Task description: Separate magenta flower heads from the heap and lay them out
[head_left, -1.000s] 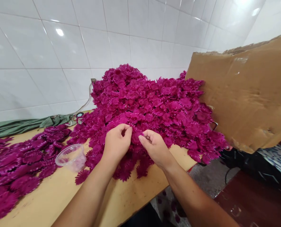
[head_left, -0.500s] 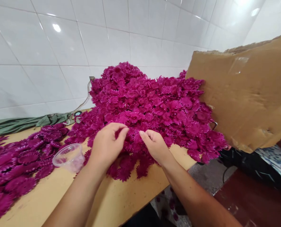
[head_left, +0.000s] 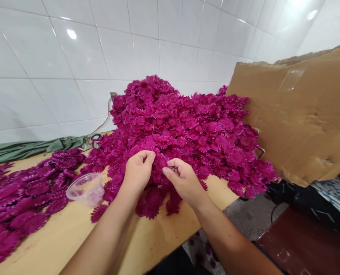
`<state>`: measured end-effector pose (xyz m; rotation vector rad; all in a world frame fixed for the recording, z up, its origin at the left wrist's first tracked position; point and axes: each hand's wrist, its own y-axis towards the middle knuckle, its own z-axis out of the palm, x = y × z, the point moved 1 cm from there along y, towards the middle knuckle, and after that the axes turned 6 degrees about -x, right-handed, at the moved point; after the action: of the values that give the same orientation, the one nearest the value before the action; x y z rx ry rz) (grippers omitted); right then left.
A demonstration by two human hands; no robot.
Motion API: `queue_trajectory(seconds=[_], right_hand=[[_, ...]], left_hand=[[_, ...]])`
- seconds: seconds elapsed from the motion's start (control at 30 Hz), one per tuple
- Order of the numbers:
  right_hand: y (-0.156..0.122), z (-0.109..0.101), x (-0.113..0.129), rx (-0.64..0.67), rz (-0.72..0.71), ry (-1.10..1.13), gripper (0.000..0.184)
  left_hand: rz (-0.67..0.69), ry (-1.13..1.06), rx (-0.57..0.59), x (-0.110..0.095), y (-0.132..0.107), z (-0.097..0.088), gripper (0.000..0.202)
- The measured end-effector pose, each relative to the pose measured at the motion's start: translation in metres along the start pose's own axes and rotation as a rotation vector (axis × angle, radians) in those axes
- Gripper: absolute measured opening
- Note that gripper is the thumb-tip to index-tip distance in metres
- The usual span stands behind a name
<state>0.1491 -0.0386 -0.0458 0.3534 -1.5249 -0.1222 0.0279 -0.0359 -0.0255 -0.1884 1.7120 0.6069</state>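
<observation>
A big heap of magenta artificial flower heads (head_left: 175,126) with frilled petals fills the middle of the table. My left hand (head_left: 139,170) is in front of it, thumb and forefinger pinched together; what they hold, if anything, blends into the flowers behind. To its right is my right hand (head_left: 184,179), fingers curled and thumb close to the forefinger. Its grip is equally hard to make out against the magenta. The fingertips of both hands are a short gap apart, with magenta petals showing between them. Several loose flower heads (head_left: 152,202) lie below the hands.
Left of my forearm stands a clear plastic cup (head_left: 85,189) on the yellowish table (head_left: 72,233). More flattened magenta flowers (head_left: 29,194) spread along the left. Green cloth (head_left: 38,147) lies by the tiled wall (head_left: 72,49). A cardboard sheet (head_left: 295,122) rises at right, partly hiding a person (head_left: 335,194).
My left fingers have closed into a tighter pinch. My right hand has shifted slightly left and its forefinger has lifted a little from the thumb. The whole view has moved slightly.
</observation>
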Motion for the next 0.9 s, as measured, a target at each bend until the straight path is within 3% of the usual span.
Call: queue_trajectory(seconds=[0.13,0.2,0.27,0.4,0.53,0.7,0.9], right_hand=[[0.001,-0.012,-0.009,-0.078,0.036,0.030,0.017],[0.002,-0.022,-0.014,-0.124,0.079,0.067,0.018],[0.002,-0.029,-0.016,-0.146,0.143,0.138,0.020],[0.005,-0.031,-0.012,-0.151,0.193,0.255,0.026],[0.005,-0.026,-0.005,-0.134,0.161,0.239,0.024],[0.004,-0.027,-0.003,-0.057,0.098,0.176,0.020],[0.009,-0.024,-0.008,-0.076,0.008,-0.037,0.030]], left_hand=[[-0.281,-0.378,-0.216,-0.006,0.015,-0.008,0.015],[-0.302,-0.436,-0.311,-0.009,0.021,-0.017,0.013],[-0.267,-0.410,-0.247,-0.009,0.023,-0.024,0.012],[-0.215,-0.351,-0.022,-0.003,0.015,-0.025,0.031],[-0.211,-0.336,0.062,0.002,0.008,-0.022,0.048],[-0.199,-0.227,0.169,-0.002,0.005,-0.022,0.035],[-0.252,-0.165,0.296,-0.003,0.002,-0.022,0.035]])
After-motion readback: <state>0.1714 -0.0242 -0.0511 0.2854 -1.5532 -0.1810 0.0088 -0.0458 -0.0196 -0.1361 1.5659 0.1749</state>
